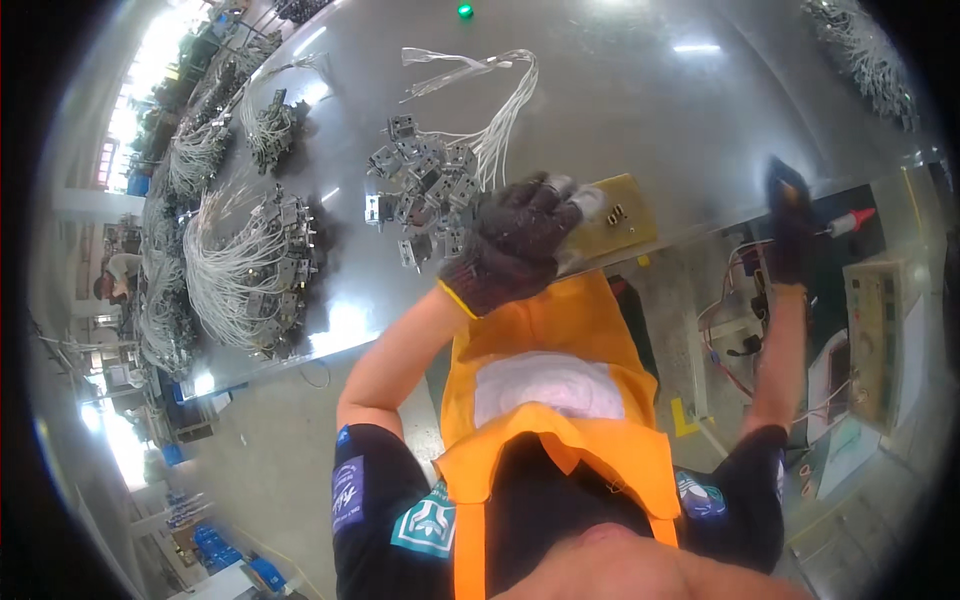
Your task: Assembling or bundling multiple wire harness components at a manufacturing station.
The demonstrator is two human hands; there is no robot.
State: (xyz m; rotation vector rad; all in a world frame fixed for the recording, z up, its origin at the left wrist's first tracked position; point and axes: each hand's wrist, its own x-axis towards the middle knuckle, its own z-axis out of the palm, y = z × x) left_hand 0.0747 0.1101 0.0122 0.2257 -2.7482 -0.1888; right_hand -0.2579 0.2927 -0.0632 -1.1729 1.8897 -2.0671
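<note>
Far left: bundles of white-wired metal parts lie in a curved row along the steel table, with a smaller bundle further back. A person stands at the far left edge, beyond the table.

Centre left: a pile of small metal brackets sits on the table, with loose white wires fanning away from it toward the far side.

Centre: the left hand, in a dark knit glove with a yellow cuff, is curled over the near edge of the table just right of the pile. Its fingers are bent around a small white part; how firmly it is gripped cannot be told. The part lies over a yellow board that rests on the table edge, touching the hand's right side.

Right: the right hand, also gloved, is raised well apart from the left, beside a red-and-white probe. Motion blur hides whether it is open or closed, or holding anything. Below it are red leads and a beige tester.

Upper right: another heap of wired parts.
</note>
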